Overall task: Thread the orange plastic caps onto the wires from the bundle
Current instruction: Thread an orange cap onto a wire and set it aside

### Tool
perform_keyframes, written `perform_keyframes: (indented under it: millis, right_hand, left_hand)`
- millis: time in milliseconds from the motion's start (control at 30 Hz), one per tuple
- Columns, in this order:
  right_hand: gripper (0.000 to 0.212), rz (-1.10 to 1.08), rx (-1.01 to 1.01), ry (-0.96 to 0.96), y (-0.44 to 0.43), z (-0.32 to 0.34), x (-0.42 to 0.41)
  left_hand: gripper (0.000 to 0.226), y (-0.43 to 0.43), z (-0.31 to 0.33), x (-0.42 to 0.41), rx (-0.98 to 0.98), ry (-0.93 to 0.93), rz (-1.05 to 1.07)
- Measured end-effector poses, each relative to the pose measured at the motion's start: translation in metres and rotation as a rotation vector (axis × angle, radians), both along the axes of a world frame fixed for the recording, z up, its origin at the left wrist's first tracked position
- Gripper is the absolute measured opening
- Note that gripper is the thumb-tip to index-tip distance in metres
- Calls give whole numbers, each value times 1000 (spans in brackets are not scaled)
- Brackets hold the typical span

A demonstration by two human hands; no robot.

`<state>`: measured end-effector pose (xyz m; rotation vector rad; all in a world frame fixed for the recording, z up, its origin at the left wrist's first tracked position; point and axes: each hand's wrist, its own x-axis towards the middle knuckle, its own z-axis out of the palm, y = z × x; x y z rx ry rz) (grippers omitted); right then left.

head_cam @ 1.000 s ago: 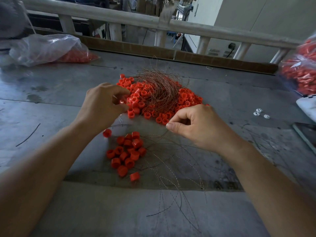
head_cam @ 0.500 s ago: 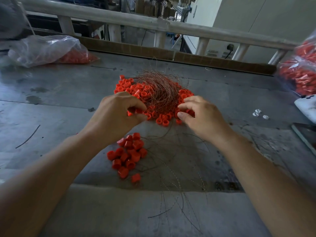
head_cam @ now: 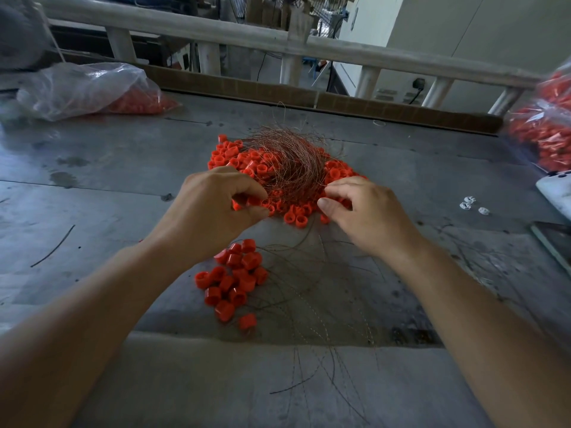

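A tangled bundle of copper wires (head_cam: pixel 290 162) lies on a pile of orange plastic caps (head_cam: pixel 244 160) at the table's middle. My left hand (head_cam: pixel 213 208) is at the pile's near left edge, fingers curled, pinching an orange cap (head_cam: pixel 239 205). My right hand (head_cam: pixel 364 214) is at the bundle's near right edge, thumb and forefinger closing on a thin wire there. Closer to me sits a small cluster of caps (head_cam: pixel 234 279) with wires (head_cam: pixel 309 316) trailing from it toward the table's front.
Clear plastic bags of orange caps lie at the back left (head_cam: pixel 92 91) and far right (head_cam: pixel 543 134). Small white pieces (head_cam: pixel 471 205), a white object (head_cam: pixel 556 193) and a dark flat item (head_cam: pixel 553 239) sit at the right. A railing (head_cam: pixel 278 41) runs behind the grey table (head_cam: pixel 108 168).
Both hands moved forward from near the small cluster to the pile. The left hand shifted right onto the caps; the right hand reached up to the wire bundle's edge.
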<state>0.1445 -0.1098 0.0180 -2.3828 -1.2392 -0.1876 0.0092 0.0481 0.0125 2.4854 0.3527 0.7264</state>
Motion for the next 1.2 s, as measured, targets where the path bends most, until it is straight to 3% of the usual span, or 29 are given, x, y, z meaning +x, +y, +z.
perform_keyframes:
  millis: [100,533,767,900,1033,1200]
  right_hand:
    - [35,16,44,3,-3,5,-5]
    - [58,20,-172,5,2,-12,0]
    - [52,4,-107,35,-1,-10,-3]
    - [38,10,23,-13,-5,2,-12]
    - [26,145,196,-89,-6,16,-35]
    - [24,307,193,-209,-3,13,-55]
  left_hand:
    - [18,0,1,-1,-2,1,1]
    - [18,-3,0,-1,-6,-14,-20]
    - [17,-4,2,-2,-1,-7,-30]
    - [21,-6,3,-4,-6,-14,-28]
    - [36,-12,5,-4,-78,-76,-83]
    - [50,-21,7,-4,-148,-77,-219]
